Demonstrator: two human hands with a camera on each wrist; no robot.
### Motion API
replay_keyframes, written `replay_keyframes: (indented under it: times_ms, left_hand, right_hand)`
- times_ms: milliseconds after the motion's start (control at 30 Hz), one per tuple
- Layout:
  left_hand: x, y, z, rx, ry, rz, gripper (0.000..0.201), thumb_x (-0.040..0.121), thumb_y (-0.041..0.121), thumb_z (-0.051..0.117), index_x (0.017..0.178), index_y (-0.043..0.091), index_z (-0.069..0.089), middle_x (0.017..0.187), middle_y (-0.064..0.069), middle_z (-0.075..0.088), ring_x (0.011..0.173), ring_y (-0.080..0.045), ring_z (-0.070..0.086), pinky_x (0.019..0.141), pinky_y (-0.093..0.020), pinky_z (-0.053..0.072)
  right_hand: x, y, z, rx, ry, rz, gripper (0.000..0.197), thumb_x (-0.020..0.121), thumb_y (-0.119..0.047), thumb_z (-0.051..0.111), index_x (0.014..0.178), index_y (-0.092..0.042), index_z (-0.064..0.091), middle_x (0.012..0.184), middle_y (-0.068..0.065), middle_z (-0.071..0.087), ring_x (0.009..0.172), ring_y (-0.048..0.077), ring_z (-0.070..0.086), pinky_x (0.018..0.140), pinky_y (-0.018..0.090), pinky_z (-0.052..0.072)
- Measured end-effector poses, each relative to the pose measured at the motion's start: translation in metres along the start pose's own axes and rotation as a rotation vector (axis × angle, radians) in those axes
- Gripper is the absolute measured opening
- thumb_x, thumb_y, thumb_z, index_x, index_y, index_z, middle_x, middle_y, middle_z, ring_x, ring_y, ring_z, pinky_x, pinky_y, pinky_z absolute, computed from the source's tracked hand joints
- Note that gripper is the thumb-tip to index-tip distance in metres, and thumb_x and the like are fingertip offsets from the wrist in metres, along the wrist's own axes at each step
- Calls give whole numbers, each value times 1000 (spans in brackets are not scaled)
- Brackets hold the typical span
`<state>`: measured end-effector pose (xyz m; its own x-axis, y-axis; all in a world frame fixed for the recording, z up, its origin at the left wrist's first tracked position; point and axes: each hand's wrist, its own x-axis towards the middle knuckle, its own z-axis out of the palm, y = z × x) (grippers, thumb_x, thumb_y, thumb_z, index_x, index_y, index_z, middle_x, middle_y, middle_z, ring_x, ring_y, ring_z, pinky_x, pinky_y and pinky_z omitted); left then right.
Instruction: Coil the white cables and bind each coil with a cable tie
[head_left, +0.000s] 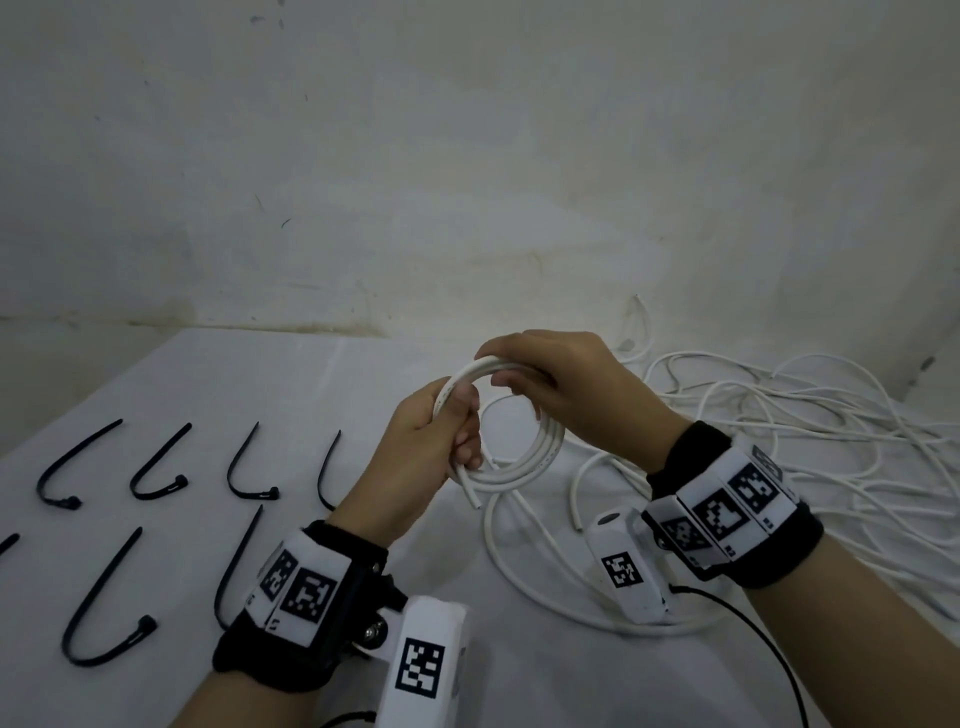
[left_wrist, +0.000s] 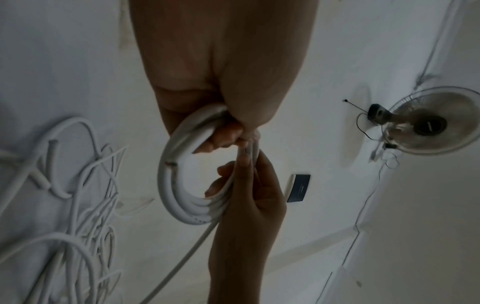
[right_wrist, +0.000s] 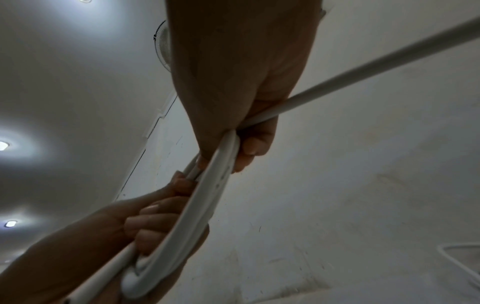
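Observation:
A white cable coil (head_left: 524, 470) of several loops hangs in the air above the table between both hands. My left hand (head_left: 447, 431) grips the coil's left side, thumb on top. My right hand (head_left: 540, 379) curls over the coil's top right. One cut end (head_left: 474, 500) sticks out below the coil. In the left wrist view the coil (left_wrist: 179, 197) is held by my left hand (left_wrist: 228, 131) from above and my right hand (left_wrist: 244, 185) from below. The right wrist view shows the coil (right_wrist: 205, 197) edge-on in my right hand (right_wrist: 249, 148), with a straight cable run (right_wrist: 363, 72) leading away.
Several black cable ties (head_left: 156, 467) lie bent in rows on the white table (head_left: 311, 395) at the left. A tangled heap of loose white cables (head_left: 779, 426) covers the table's right side. A wall (head_left: 467, 182) stands close behind. A wall fan (left_wrist: 426, 121) shows in the left wrist view.

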<state>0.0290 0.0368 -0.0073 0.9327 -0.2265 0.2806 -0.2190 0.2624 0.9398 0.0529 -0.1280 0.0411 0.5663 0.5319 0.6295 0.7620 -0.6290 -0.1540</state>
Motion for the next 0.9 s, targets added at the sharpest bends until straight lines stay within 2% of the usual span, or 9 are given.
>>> replay_keyframes:
  times_ms: [100,200,267,433,633,733,800,833,900]
  left_hand:
    - [-2,2,5,-179,0,-27,28,100,24,36,78,10,45,51,7,33,43,-6,31,46,-18,38]
    - [-2,4,6,-361,-34,-101,32,91,39,41,75,11,45,49,5,28,40,-6,29,42,-18,34]
    - [-1,7,4,-461,-64,-158,37,84,46,41,72,12,48,49,4,27,38,-7,29,41,-19,34]
    - [0,9,-3,-497,-96,-190,30,85,40,43,73,13,46,55,2,38,41,-8,36,44,-19,37]
    - [1,7,-1,-551,-120,-205,29,87,38,40,69,16,39,45,8,26,34,-2,26,36,-15,28]
    - [2,7,-1,-545,-83,-205,32,94,37,36,68,17,37,45,9,24,34,-1,24,35,-14,25]
    - [4,6,-4,-583,-53,-200,34,96,36,33,68,17,36,45,9,25,33,-1,24,35,-14,24]
    - [5,7,-6,-607,-38,-194,34,96,36,33,68,17,36,44,9,25,33,-1,24,34,-14,23]
    - [8,8,-10,-650,-4,-174,34,96,36,34,67,18,36,44,9,25,32,-1,24,34,-13,24]
  right_hand:
    - [0,-1,-2,71,10,52,20,91,-21,58,106,-13,67,78,-6,65,69,12,57,64,15,41]
    - [1,-1,-2,31,32,27,20,91,-20,56,105,-10,67,70,-9,56,66,12,51,62,14,37]
    - [2,-1,0,15,37,11,20,92,-19,56,104,-9,68,68,-7,55,65,12,49,62,14,37]
    - [4,-2,4,20,39,0,21,92,-22,55,105,-10,68,70,-8,56,64,10,50,63,17,40]
    - [1,-2,3,43,14,10,23,93,-24,54,108,-12,66,77,-4,62,68,12,56,66,25,45]
    - [-5,0,1,24,14,45,29,94,-30,51,114,-13,64,81,-10,64,72,7,56,66,17,42]
    - [-13,8,-5,40,18,115,32,95,-33,47,115,-13,62,72,-18,57,68,-1,56,62,12,42]
    - [-18,15,-9,48,26,155,33,95,-35,46,114,-13,63,66,-18,55,64,-2,56,60,13,43]
    - [-31,29,-19,25,39,207,34,92,-39,46,108,-14,62,61,-10,56,58,4,56,57,19,43]
